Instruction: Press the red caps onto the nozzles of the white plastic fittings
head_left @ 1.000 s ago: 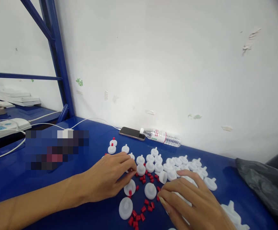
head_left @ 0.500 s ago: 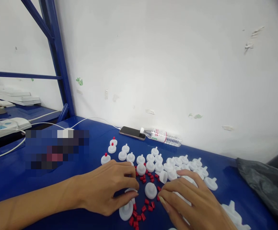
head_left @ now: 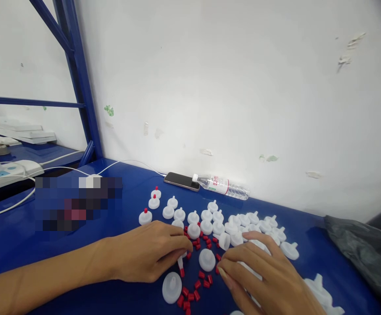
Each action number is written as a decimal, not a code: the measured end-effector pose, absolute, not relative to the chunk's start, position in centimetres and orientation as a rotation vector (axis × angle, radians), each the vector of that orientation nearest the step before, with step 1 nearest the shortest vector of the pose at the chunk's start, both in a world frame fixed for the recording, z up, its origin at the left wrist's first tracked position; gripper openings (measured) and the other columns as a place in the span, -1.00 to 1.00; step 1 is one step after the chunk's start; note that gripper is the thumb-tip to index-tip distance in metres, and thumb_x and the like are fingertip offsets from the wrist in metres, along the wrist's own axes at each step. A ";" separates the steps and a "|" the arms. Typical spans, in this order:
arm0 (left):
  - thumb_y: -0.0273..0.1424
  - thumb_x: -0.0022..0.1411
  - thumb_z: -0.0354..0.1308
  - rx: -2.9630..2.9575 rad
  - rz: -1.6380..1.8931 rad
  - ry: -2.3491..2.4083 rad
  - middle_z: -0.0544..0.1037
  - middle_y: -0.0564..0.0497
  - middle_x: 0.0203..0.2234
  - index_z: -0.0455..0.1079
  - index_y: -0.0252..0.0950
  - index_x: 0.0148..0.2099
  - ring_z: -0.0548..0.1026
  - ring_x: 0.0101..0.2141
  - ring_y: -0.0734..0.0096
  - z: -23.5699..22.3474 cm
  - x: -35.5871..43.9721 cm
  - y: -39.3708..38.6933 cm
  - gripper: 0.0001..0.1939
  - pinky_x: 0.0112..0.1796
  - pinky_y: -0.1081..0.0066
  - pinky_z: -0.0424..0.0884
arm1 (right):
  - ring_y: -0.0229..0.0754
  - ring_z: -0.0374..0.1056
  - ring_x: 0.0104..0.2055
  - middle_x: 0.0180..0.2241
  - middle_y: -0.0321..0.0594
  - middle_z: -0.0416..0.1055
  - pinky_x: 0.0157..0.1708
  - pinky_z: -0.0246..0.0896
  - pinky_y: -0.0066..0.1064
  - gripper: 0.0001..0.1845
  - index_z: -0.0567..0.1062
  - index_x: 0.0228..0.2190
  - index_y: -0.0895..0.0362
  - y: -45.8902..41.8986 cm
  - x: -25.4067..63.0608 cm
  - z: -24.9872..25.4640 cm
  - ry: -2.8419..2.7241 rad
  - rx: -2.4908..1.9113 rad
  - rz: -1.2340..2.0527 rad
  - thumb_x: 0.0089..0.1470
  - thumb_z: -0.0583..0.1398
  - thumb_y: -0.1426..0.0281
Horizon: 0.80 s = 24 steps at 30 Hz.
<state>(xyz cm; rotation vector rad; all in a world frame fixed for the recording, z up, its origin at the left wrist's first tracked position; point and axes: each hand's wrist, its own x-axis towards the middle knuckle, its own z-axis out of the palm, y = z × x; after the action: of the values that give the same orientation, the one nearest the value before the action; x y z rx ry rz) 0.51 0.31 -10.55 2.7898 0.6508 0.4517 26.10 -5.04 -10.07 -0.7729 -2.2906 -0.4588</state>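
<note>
My left hand (head_left: 147, 256) lies on the blue table (head_left: 125, 188) with its fingers curled round a white plastic cap (head_left: 180, 261) that has a red tip on its spout, tilted down. My right hand (head_left: 262, 275) rests palm down, its fingers bent over white caps, one fingertip close to the red plugs. Between the hands lie several small red plugs (head_left: 200, 282) and two white caps (head_left: 206, 260) lying dome up. A cluster of white caps (head_left: 230, 224) stands beyond the hands. Three caps with red tips (head_left: 145, 217) stand at the far left of it.
A phone (head_left: 181, 181) and a lying water bottle (head_left: 223, 186) sit against the white wall. White cables (head_left: 62, 168) and a power strip (head_left: 0, 173) are at the left by a blue rack. A dark plastic bag (head_left: 364, 251) lies at the right.
My left hand drew back from the cap cluster toward me and took up a white cap bearing a red tip, tilting it. The right hand barely moved.
</note>
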 end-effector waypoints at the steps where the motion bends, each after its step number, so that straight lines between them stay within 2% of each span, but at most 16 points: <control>1: -0.56 0.39 -0.01 2.792 0.453 0.648 0.54 -0.03 -0.31 0.44 -0.27 -0.01 0.50 -0.39 0.33 -10.5 0.5 0.3 -0.75 -0.40 0.39 0.35 | -0.31 0.42 -0.42 -0.41 -0.39 0.49 0.03 0.20 -0.25 -0.75 0.49 -0.31 0.08 -5.0 26.1 -10.1 -2.296 -0.769 -0.460 0.30 0.06 0.54; 6: -0.58 0.35 -0.01 2.772 0.463 0.620 0.54 -0.07 -0.33 0.46 -0.30 -0.02 0.51 -0.40 0.31 -10.5 0.6 0.3 -0.72 -0.40 0.39 0.38 | -0.31 0.42 -0.43 -0.42 -0.39 0.48 0.01 0.21 -0.25 -0.76 0.49 -0.33 0.08 -4.9 26.2 -10.4 -2.303 -0.773 -0.462 0.29 0.07 0.55; 12: -0.53 0.28 0.07 2.734 0.476 0.630 0.56 -0.08 -0.30 0.48 -0.30 0.00 0.55 -0.37 0.27 -10.4 0.7 -0.1 -0.72 -0.35 0.38 0.45 | -0.30 0.42 -0.41 -0.40 -0.37 0.49 0.00 0.22 -0.22 -0.76 0.49 -0.31 0.09 -5.1 25.9 -10.0 -2.297 -0.775 -0.449 0.27 0.07 0.57; 19: -0.59 0.36 -0.06 2.683 0.629 0.743 0.55 -0.06 -0.17 0.38 -0.21 0.07 0.52 -0.22 0.30 -9.8 0.0 0.4 -0.66 -0.19 0.38 0.43 | -0.30 0.42 -0.41 -0.40 -0.38 0.49 0.00 0.23 -0.22 -0.76 0.50 -0.31 0.08 -4.9 26.3 -10.3 -2.299 -0.786 -0.446 0.29 0.07 0.55; 24: -0.59 0.36 -0.11 2.704 0.691 0.890 0.52 -0.01 -0.30 0.38 -0.25 -0.05 0.45 -0.34 0.32 -9.7 -0.9 1.8 -0.72 -0.28 0.36 0.34 | -0.31 0.41 -0.39 -0.40 -0.37 0.49 0.06 0.14 -0.27 -0.76 0.49 -0.30 0.08 -4.9 26.3 -10.1 -2.312 -0.765 -0.448 0.31 0.06 0.54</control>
<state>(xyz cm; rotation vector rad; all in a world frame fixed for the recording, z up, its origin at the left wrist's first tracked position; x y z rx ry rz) -0.86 1.82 -9.70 2.7042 0.8896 0.6915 26.30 -4.92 -10.10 -0.7650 -2.3118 -0.4476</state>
